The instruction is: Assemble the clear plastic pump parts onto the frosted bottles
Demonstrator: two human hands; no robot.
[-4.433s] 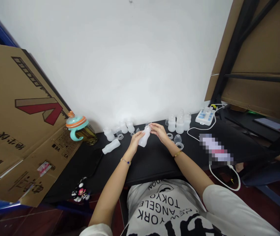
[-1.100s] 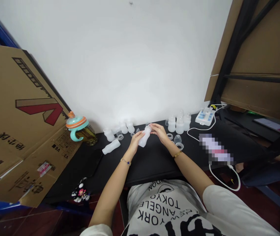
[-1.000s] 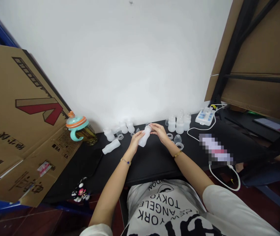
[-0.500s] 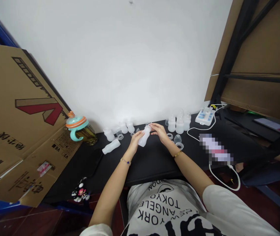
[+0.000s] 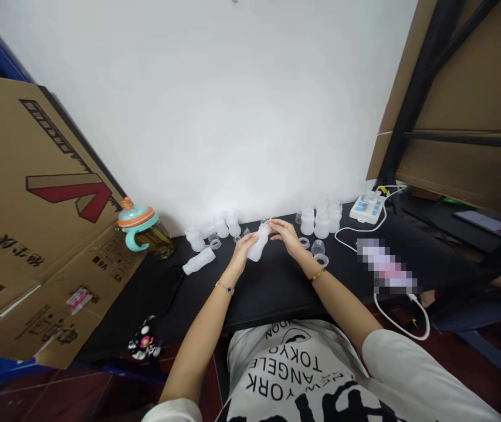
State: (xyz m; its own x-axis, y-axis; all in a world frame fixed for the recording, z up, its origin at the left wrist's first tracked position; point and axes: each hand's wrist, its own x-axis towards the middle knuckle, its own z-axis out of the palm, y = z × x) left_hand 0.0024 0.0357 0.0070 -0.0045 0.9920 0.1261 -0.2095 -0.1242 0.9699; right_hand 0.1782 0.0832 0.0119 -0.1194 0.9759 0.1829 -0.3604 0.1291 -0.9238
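Frosted baby bottle (image 5: 258,246) held tilted toward the right hand (image 5: 284,237), over the mid-tabletop (image 5: 277,299). I read the left hand (image 5: 244,253) as grasping its body to steady it; right fingertips (image 5: 272,223) at the neck, grip unclear.

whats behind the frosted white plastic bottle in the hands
Small clear bottle parts sit beyond the frosted white plastic bottle on the black tabletop; the spot directly behind it is hidden by it, the left hand and right hand.
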